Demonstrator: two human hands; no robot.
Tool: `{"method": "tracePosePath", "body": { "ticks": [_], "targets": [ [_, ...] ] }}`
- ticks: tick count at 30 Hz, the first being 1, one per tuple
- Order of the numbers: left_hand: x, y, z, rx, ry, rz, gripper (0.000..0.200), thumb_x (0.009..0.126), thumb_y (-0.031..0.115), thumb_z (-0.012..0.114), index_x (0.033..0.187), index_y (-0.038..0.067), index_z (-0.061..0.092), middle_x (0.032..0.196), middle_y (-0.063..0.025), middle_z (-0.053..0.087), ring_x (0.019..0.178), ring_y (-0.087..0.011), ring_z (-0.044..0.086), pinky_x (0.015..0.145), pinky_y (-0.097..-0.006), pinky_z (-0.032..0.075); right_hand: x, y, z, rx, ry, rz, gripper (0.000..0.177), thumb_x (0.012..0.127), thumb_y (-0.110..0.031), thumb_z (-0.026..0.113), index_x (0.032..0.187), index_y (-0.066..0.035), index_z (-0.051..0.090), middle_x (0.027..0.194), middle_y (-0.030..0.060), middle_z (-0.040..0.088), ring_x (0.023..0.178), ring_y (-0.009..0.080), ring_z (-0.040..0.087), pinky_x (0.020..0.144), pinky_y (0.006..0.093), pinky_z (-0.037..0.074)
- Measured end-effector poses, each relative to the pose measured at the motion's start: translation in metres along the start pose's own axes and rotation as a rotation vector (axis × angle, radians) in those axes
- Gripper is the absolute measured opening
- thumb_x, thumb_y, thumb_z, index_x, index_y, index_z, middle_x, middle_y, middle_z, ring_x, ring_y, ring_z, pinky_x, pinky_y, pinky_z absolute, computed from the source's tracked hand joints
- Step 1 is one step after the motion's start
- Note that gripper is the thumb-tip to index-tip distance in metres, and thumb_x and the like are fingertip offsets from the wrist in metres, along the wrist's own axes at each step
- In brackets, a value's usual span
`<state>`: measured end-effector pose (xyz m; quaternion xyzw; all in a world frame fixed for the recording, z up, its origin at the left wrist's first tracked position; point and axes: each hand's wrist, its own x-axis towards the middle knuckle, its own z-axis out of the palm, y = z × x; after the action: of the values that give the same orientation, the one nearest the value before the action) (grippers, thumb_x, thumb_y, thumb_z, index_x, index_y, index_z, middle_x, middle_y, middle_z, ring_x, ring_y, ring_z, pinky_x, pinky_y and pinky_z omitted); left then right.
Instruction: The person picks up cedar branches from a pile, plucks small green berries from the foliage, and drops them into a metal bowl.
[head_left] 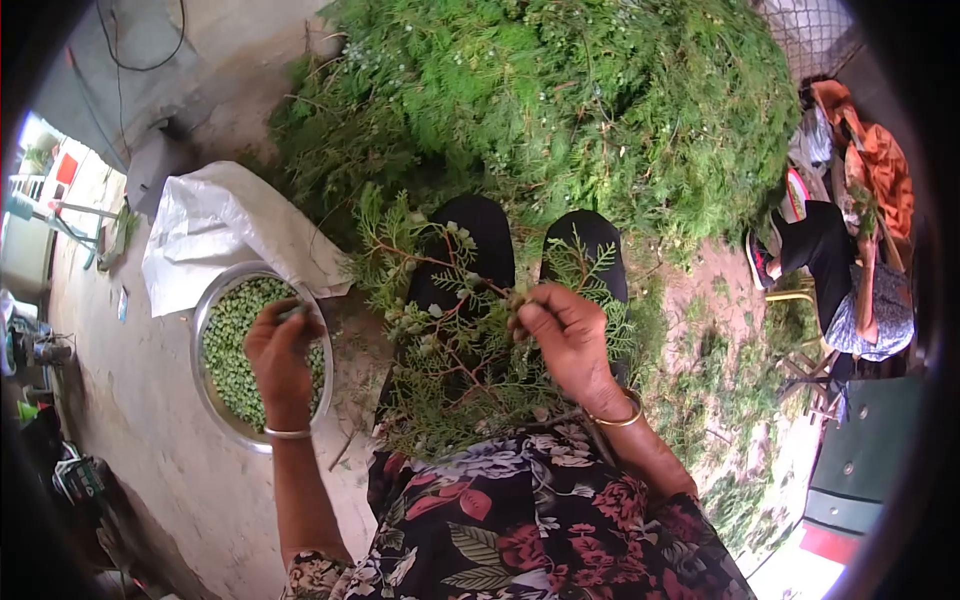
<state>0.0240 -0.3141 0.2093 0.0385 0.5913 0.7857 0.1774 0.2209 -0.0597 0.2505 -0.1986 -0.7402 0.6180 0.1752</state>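
Observation:
My right hand (565,335) pinches the stem of a leafy conifer branch (400,265) that spreads across my lap and dark shoes. Pale green cones (462,238) show among its flat sprigs. Over on the left, my left hand (283,350) hovers above a round metal basin (203,375) with its fingers closed. A small grey-green cone (292,313) shows at those fingertips; the palm is hidden. Many small green cones (232,325) fill much of the basin, and the hand and wrist cover part of them.
A large heap of cut green branches (600,110) lies ahead. Beside the basin is a white woven sack (205,225). At right, another person (835,255) sits holding a green sprig. Loose greenery (720,370) litters the ground there.

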Motion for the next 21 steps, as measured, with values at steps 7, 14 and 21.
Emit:
{"method": "tracePosePath", "body": {
  "ticks": [7, 14, 21],
  "targets": [
    [-0.006, 0.013, -0.021, 1.547, 0.235, 0.466, 0.055, 0.068, -0.002, 0.064, 0.122, -0.006, 0.05, 0.129, -0.0334, 0.044, 0.129, -0.0444, 0.034, 0.107, -0.048, 0.03, 0.006, 0.003, -0.004, -0.336, 0.183, -0.138, 0.014, 0.077, -0.001, 0.068, 0.086, 0.0, 0.058, 0.078, 0.0088, 0.064, 0.064, 0.0141, 0.061, 0.054, 0.0277, 0.047],
    [-0.04, -0.002, 0.085, 0.853, -0.247, 0.536, 0.025, 0.073, -0.002, 0.065, 0.098, 0.001, 0.064, 0.094, -0.0133, 0.067, 0.079, -0.0211, 0.066, 0.069, -0.0296, 0.052, 0.006, -0.01, -0.006, -0.99, 0.053, -0.21, 0.022, 0.067, -0.006, 0.071, 0.082, -0.002, 0.056, 0.078, 0.0132, 0.062, 0.078, 0.0323, 0.06, 0.076, 0.0418, 0.045],
    [-0.058, -0.04, 0.151, 1.043, -0.838, 0.766, 0.025, 0.074, 0.01, 0.065, 0.095, -0.001, 0.057, 0.085, -0.0157, 0.061, 0.069, -0.0353, 0.06, 0.062, -0.0423, 0.05, -0.002, 0.0, -0.021, -1.11, -0.104, -0.122, 0.02, 0.068, -0.013, 0.071, 0.078, -0.003, 0.057, 0.077, 0.0154, 0.062, 0.081, 0.0323, 0.06, 0.078, 0.0443, 0.043]
  ]
}}
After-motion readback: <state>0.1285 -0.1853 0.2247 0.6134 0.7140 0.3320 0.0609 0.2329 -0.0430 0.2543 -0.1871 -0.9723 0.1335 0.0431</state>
